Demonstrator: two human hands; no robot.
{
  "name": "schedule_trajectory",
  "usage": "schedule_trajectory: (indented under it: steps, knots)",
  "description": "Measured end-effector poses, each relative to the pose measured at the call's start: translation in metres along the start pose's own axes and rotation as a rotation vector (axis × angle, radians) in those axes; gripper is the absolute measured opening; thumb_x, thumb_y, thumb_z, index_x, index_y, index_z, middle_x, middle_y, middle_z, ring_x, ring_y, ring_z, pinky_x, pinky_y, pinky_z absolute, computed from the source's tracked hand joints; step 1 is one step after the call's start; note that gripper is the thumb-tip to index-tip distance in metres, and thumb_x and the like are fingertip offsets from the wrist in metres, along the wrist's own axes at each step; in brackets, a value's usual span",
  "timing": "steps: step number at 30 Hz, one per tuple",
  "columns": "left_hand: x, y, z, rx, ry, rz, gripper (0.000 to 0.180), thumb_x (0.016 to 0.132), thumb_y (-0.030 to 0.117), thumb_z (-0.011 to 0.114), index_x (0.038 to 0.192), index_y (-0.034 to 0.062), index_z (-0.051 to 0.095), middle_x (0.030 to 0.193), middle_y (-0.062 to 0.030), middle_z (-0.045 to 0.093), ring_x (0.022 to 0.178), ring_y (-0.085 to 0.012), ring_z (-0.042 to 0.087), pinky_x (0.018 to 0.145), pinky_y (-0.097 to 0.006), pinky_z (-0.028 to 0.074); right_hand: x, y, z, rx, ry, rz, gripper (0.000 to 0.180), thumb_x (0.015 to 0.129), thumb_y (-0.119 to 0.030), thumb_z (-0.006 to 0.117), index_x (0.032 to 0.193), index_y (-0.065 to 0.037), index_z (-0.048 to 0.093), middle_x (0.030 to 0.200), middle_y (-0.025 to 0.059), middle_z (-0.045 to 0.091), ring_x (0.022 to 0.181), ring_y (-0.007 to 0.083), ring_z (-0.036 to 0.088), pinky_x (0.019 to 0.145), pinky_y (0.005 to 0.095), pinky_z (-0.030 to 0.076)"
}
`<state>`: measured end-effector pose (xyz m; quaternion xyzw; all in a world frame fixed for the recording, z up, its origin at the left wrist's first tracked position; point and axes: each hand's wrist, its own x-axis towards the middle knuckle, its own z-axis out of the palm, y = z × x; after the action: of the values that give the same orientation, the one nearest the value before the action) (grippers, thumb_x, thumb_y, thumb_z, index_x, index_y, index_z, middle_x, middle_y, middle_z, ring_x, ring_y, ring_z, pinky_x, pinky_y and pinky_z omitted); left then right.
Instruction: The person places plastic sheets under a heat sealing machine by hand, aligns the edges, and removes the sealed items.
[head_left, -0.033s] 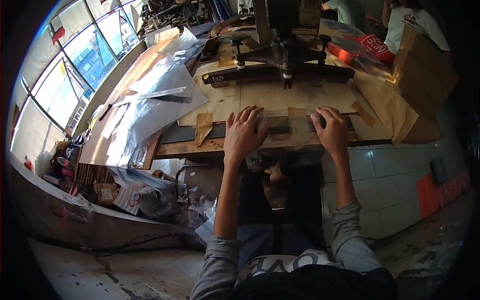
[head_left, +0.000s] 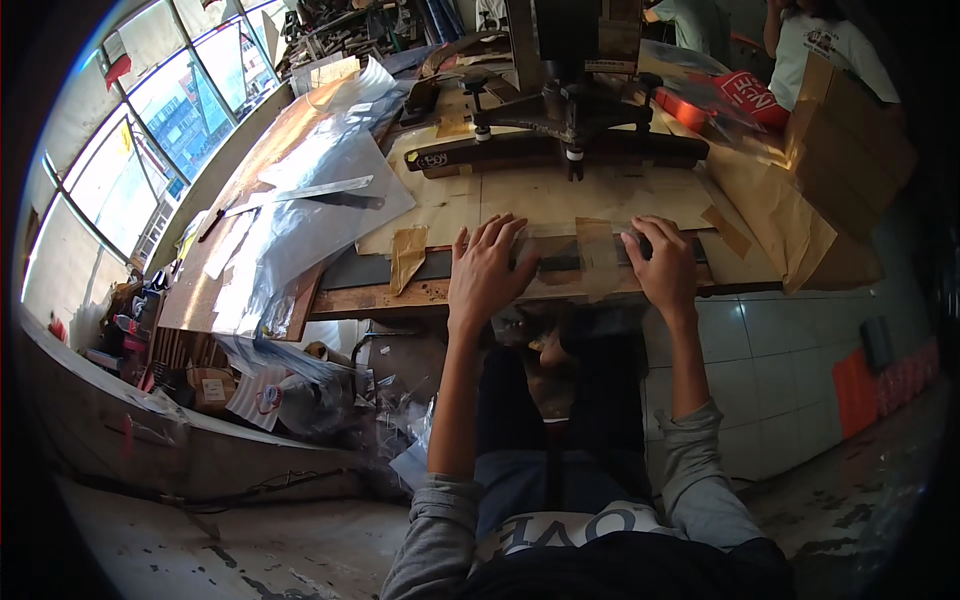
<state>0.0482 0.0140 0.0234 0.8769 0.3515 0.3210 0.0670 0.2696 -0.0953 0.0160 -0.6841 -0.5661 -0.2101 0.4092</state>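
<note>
Clear plastic sheet (head_left: 575,262) lying flat at the near edge of the counter (head_left: 400,297), below the black machine arm (head_left: 560,148); left hand (head_left: 487,272) open, fingers spread, palm pressing the sheet's left part; right hand (head_left: 664,266) open, fingers bent over its right end; nothing gripped; no visible shift from the matching earlier view, so the sheet remains merely held down; brown tape strip (head_left: 405,256) just left.

- Clear sheet (head_left: 575,250) — edges hard to trace against the board; its extent under the left hand (head_left: 487,272) and right hand (head_left: 664,266) is covered.
- Press (head_left: 570,135) — upper part cut off by the top edge.
- Person (head_left: 825,45) at top right — cut off by the rim, only torso and arm show.
- Clutter (head_left: 250,385) under the bench — too jumbled to tell apart.
- Lap item (head_left: 548,350) — shadowed, unidentifiable.
</note>
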Motion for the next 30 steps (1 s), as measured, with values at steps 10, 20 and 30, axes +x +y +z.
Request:
schedule_trajectory:
  steps: [10,20,30]
  knots:
    - [-0.004,0.0,0.0023,0.099,-0.05,0.014,0.051,0.088,0.042,0.052,0.132,0.0162,0.048,0.136,-0.0064,0.048,0.129,-0.0243,0.041,0.11,-0.046,0.022,-0.0009,-0.0041,-0.0006,0.018,-0.075,0.087,0.024,0.084,-0.019,0.064,0.1,-0.001,0.065,0.103,0.0108,0.066,0.1,0.0266,0.061,0.089,0.0363,0.046]
    - [-0.0024,0.0012,0.003,0.107,-0.06,0.024,0.051,0.09,0.042,0.05,0.133,0.0164,0.048,0.137,-0.0063,0.047,0.13,-0.0242,0.038,0.111,-0.046,0.02,0.0002,0.003,0.0015,-0.07,-0.077,-0.011,0.029,0.084,-0.02,0.062,0.106,-0.001,0.064,0.11,0.0122,0.065,0.11,0.026,0.057,0.096,0.0385,0.041]
    - [-0.0022,0.0022,0.0013,0.087,-0.051,0.012,0.049,0.089,0.041,0.052,0.131,0.0161,0.05,0.136,-0.0066,0.048,0.13,-0.0237,0.04,0.111,-0.046,0.021,0.0011,-0.0017,-0.0026,-0.057,-0.096,0.013,0.029,0.088,-0.022,0.06,0.106,0.0,0.065,0.11,0.0136,0.065,0.111,0.0274,0.057,0.097,0.0368,0.042]
